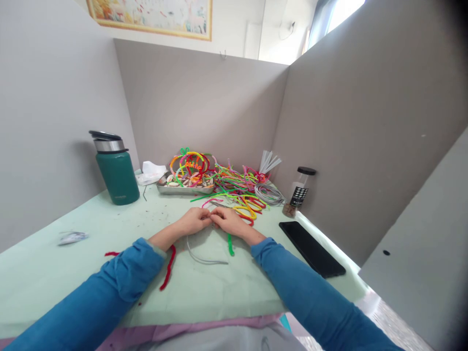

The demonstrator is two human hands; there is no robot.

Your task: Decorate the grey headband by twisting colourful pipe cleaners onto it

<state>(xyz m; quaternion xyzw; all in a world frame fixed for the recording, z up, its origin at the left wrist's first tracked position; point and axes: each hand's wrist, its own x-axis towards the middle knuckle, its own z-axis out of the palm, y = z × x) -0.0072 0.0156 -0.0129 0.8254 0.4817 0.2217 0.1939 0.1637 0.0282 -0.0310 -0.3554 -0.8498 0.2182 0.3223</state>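
Observation:
My left hand [193,220] and my right hand [228,220] meet over the middle of the table, fingertips pinched together and touching. A thin grey wire [203,261] comes out from under my left hand and curves to the right across the tabletop. What sits between the right fingertips is too small and hidden to make out. Just beyond the hands lie a pink pipe cleaner [209,201] and a slim metal tool [219,204], partly covered. A green pipe cleaner [230,245] shows below my right hand, and a red one [168,268] beside my left forearm.
A metal tray [183,190] holds small pieces and bent pipe-cleaner shapes. To its right are a pile of coloured pipe cleaners [241,179], a grey wire coil [269,194] and a clear bottle [295,192]. A green flask [117,176] stands left; a black phone [310,247] lies right. Partitions enclose the table.

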